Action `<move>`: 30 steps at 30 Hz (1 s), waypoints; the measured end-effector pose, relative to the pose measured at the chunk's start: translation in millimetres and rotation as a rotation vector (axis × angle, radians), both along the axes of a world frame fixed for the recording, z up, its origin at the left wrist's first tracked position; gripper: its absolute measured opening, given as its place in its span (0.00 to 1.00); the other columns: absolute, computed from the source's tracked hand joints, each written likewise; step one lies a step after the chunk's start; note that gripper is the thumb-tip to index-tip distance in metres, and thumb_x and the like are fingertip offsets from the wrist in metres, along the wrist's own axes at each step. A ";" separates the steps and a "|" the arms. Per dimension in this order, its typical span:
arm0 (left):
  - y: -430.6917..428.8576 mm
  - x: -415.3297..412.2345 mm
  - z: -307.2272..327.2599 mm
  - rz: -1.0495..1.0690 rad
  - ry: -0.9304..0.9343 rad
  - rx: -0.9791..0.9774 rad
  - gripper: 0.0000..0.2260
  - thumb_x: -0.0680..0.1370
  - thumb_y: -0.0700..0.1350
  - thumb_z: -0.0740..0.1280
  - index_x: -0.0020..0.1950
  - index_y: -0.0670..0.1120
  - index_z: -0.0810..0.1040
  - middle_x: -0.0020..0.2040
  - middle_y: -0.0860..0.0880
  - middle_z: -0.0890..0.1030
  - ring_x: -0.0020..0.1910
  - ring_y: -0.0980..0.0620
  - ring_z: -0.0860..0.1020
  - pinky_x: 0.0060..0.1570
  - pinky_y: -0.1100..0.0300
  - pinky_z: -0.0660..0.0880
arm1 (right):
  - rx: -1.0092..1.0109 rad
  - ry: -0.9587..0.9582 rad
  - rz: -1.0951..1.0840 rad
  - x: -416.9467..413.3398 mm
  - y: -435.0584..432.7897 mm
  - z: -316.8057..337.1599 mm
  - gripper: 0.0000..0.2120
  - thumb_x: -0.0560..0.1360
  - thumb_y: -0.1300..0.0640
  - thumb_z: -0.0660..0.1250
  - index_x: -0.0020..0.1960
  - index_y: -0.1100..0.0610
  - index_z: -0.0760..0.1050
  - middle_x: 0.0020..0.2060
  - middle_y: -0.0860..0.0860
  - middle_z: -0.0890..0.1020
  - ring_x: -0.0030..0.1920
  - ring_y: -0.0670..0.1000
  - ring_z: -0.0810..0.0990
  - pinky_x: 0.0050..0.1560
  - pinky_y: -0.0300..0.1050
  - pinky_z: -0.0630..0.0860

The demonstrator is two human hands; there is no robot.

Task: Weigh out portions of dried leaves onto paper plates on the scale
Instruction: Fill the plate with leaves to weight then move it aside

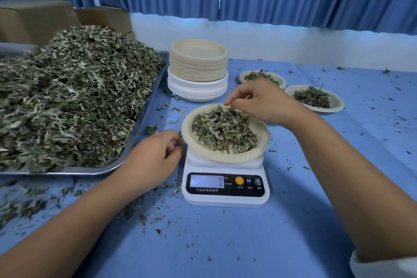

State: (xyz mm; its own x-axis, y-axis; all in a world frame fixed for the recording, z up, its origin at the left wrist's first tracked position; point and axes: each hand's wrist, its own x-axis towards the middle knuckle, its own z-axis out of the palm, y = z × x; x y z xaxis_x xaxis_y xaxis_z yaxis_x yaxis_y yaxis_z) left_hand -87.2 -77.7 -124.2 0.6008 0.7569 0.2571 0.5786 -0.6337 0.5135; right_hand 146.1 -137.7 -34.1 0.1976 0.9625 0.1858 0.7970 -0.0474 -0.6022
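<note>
Blue table [293,221] bears tray [144,117], scale [225,198], plate stack [198,74].

The scale [225,184] display reads blurred (one digit legible); the leaf tray [144,108] runs off at nine o'clock.

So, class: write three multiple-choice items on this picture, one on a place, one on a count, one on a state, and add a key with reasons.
1. Where is the leaf tray?
A. Left of the scale
B. Behind the curtains
C. On the plate stack

2. How many filled plates lie right of the stack?
A. None
B. Two
C. Five

3. What state is the plate on the scale in?
A. Empty
B. Upside down
C. Holding leaves

Key: 1 A, the tray sits to the scale's left. 2 B, one plate and another lie there. 3 C, a leaf pile covers it, under the right hand.
</note>
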 end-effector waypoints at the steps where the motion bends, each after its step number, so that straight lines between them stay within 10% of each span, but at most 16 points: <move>1: 0.8 1.0 -2.1 0.023 -0.067 -0.025 0.05 0.80 0.45 0.60 0.50 0.54 0.74 0.39 0.56 0.76 0.33 0.62 0.71 0.31 0.67 0.64 | 0.023 0.025 -0.028 2.7 -3.5 -3.8 0.08 0.75 0.61 0.67 0.47 0.53 0.84 0.39 0.52 0.82 0.29 0.39 0.71 0.33 0.31 0.68; 10: -4.1 10.4 -1.0 0.114 -0.459 -0.321 0.12 0.79 0.55 0.60 0.38 0.56 0.76 0.36 0.53 0.77 0.30 0.60 0.72 0.35 0.59 0.69 | 0.034 0.316 -0.377 29.0 -42.4 -37.5 0.07 0.76 0.59 0.67 0.53 0.53 0.79 0.33 0.47 0.72 0.32 0.45 0.71 0.33 0.37 0.68; 16: -8.5 16.5 7.5 0.103 -0.541 -0.449 0.07 0.78 0.52 0.65 0.56 0.56 0.77 0.41 0.59 0.83 0.44 0.62 0.80 0.44 0.64 0.72 | -0.099 0.883 -0.342 26.5 -54.0 -42.5 0.06 0.79 0.58 0.62 0.49 0.60 0.75 0.27 0.51 0.74 0.24 0.46 0.71 0.22 0.36 0.67; 30: 12.3 110.9 52.4 0.141 -0.632 -0.499 0.06 0.77 0.44 0.66 0.52 0.48 0.80 0.39 0.53 0.80 0.34 0.59 0.74 0.35 0.64 0.69 | 0.138 0.898 -0.465 74.1 -45.7 -16.9 0.10 0.78 0.63 0.62 0.37 0.61 0.71 0.17 0.50 0.68 0.19 0.46 0.66 0.19 0.35 0.62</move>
